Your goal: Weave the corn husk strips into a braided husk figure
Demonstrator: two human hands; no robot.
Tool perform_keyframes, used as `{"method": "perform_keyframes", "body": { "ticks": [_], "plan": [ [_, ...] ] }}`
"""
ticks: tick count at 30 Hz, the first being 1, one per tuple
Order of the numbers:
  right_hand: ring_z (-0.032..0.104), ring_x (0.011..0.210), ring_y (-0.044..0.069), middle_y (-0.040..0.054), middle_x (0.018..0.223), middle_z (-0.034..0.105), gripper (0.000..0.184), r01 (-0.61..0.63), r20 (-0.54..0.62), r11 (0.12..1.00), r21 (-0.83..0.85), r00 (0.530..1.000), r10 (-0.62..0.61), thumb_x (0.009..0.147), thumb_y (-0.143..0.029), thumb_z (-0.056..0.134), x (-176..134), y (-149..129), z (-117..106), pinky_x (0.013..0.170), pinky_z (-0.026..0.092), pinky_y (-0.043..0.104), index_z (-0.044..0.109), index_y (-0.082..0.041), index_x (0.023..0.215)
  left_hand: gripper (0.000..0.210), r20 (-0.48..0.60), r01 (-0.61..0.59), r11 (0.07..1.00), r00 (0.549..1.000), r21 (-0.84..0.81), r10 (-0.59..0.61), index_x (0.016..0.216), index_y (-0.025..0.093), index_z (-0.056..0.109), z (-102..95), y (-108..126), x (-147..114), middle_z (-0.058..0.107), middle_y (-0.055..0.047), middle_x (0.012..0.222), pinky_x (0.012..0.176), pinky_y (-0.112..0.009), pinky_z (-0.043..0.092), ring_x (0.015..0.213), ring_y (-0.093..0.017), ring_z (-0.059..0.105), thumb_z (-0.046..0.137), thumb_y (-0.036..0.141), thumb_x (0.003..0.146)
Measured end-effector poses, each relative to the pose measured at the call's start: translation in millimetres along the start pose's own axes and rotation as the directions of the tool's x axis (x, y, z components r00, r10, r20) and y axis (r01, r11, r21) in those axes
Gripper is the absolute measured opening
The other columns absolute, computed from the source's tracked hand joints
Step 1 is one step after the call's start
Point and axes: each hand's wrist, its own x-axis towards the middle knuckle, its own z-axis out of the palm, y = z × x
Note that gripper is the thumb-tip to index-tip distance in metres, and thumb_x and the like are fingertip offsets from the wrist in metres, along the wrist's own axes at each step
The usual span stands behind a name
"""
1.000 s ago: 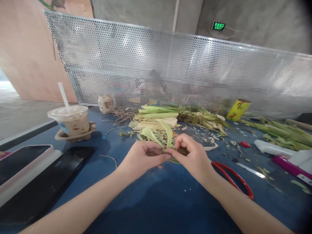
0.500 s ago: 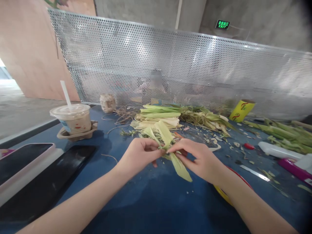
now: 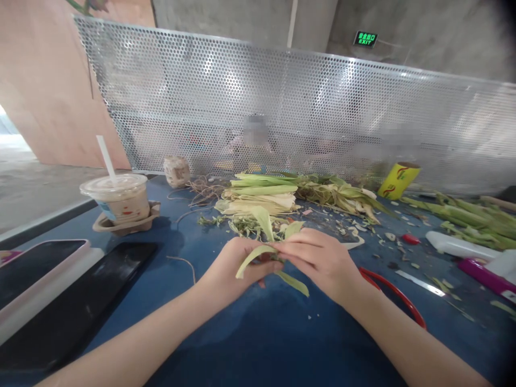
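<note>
My left hand [image 3: 244, 263] is closed in a pinch on pale green corn husk strips [image 3: 262, 219] that fan out above and below the fingers. From the right, my right hand [image 3: 320, 260] pinches the same strips, its fingertips meeting the left thumb. One strip bends over the left hand, and another hangs toward me. Where the strips cross is hidden by my fingers. Just beyond the hands lies a flat stack of corn husks [image 3: 262, 188], with a heap of small shredded greenery [image 3: 248, 226] in front of it.
A lidded drink cup [image 3: 121, 199] and phones [image 3: 88, 285] sit at left. Twine [image 3: 207, 191] lies behind. To the right are a red handle [image 3: 399, 295], a blade [image 3: 421, 283], a glue gun [image 3: 463, 244], a yellow roll [image 3: 399, 180] and scraps. A perforated metal screen [image 3: 282, 107] stands behind the table.
One husk strip has been folded left over my left hand. My right hand has turned inward and shifted slightly left, uncovering more of the red handle.
</note>
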Motion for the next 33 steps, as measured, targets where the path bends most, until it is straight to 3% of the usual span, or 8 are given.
{"method": "perform_keyframes", "body": {
  "ticks": [5, 9, 12, 19, 23, 27, 29, 33],
  "plan": [
    [0.057, 0.07, 0.012, 0.0046, 0.078, 0.063, 0.019, 0.0, -0.078, 0.999, 0.039, 0.997, 0.003, 0.083, -0.016, 0.051, 0.3, 0.1, -0.8, 0.062, 0.047, 0.024, 0.064, -0.02, 0.096, 0.017, 0.021, -0.008, 0.999, 1.0, 0.031, 0.008, 0.066, 0.017, 0.06, 3.6, 11.1, -5.7, 0.056, 0.005, 0.052, 0.046, -0.018, 0.035, 0.047, -0.009, 0.051, 0.054, 0.031, 0.075],
    [0.053, 0.072, 0.014, 0.0068, 0.08, 0.058, 0.018, 0.041, 0.014, 0.993, 0.112, 0.999, -0.043, 0.081, -0.015, 0.052, 2.4, 0.9, -5.9, 0.062, 0.045, 0.026, 0.065, -0.018, 0.093, 0.043, -0.025, -0.005, 0.99, 1.0, 0.14, 0.008, 0.053, 0.017, 0.053, 2.3, 12.0, -7.0, 0.056, 0.001, 0.046, 0.048, -0.021, 0.034, 0.049, -0.012, 0.051, 0.037, 0.044, 0.083],
    [0.054, 0.078, 0.014, 0.0071, 0.087, 0.058, 0.026, -0.058, 0.057, 0.965, 0.254, 0.997, 0.045, 0.082, -0.013, 0.047, 4.2, 0.9, -9.9, 0.068, 0.046, 0.028, 0.062, -0.021, 0.102, 0.044, -0.069, -0.006, 0.983, 0.997, 0.183, 0.019, 0.054, 0.017, 0.053, 0.6, 11.0, -7.3, 0.055, 0.002, 0.046, 0.049, -0.021, 0.035, 0.049, -0.012, 0.049, 0.035, 0.044, 0.084],
    [0.061, 0.081, 0.018, 0.0043, 0.083, 0.068, 0.03, -0.544, 0.182, 0.776, 0.318, 0.839, 0.514, 0.084, -0.033, 0.045, 7.9, -2.5, -9.8, 0.074, 0.048, 0.036, 0.057, -0.024, 0.11, 0.034, -0.007, -0.1, 0.944, 0.994, 0.316, 0.107, 0.053, 0.018, 0.049, 6.6, 6.9, -8.7, 0.048, 0.004, 0.048, 0.05, -0.02, 0.035, 0.047, -0.01, 0.046, 0.042, 0.032, 0.082],
    [0.061, 0.093, 0.022, 0.0069, 0.097, 0.067, 0.031, -0.609, 0.298, 0.659, 0.441, 0.792, 0.532, 0.077, -0.035, 0.057, 9.4, -2.9, -7.5, 0.082, 0.047, 0.039, 0.06, -0.023, 0.105, 0.027, 0.087, -0.262, 0.888, 0.965, 0.378, 0.248, 0.061, 0.018, 0.054, 13.3, 3.4, -10.0, 0.052, 0.002, 0.06, 0.054, -0.019, 0.036, 0.055, -0.01, 0.048, 0.041, 0.024, 0.083],
    [0.064, 0.086, 0.017, 0.0045, 0.09, 0.068, 0.036, -0.521, 0.262, 0.508, 0.686, 0.828, 0.496, 0.077, -0.028, 0.058, 8.7, -3.5, -10.9, 0.075, 0.052, 0.031, 0.052, -0.023, 0.113, 0.031, 0.109, -0.216, 0.894, 0.976, 0.393, 0.188, 0.057, 0.017, 0.053, 15.5, 2.5, -9.9, 0.05, 0.002, 0.057, 0.052, -0.021, 0.036, 0.053, -0.011, 0.046, 0.04, 0.026, 0.083],
    [0.065, 0.074, 0.013, 0.0004, 0.078, 0.068, 0.029, -0.448, 0.159, 0.545, 0.709, 0.854, 0.496, 0.079, -0.024, 0.057, 8.1, -4.4, -14.7, 0.069, 0.052, 0.026, 0.053, -0.024, 0.108, 0.031, 0.077, -0.116, 0.926, 0.993, 0.359, 0.094, 0.057, 0.017, 0.054, 14.7, 2.1, -8.9, 0.048, 0.003, 0.051, 0.049, -0.021, 0.035, 0.048, -0.011, 0.046, 0.04, 0.03, 0.082],
    [0.062, 0.073, 0.012, 0.0014, 0.085, 0.065, 0.023, -0.327, 0.053, 0.785, 0.527, 0.934, 0.354, 0.084, -0.017, 0.048, 8.1, -4.6, -22.7, 0.066, 0.051, 0.024, 0.058, -0.026, 0.103, 0.029, 0.015, 0.026, 0.973, 0.999, 0.229, -0.031, 0.065, 0.017, 0.059, 9.4, 1.6, -5.1, 0.049, 0.003, 0.044, 0.049, -0.022, 0.037, 0.044, -0.012, 0.047, 0.041, 0.035, 0.081]
  ]
}}
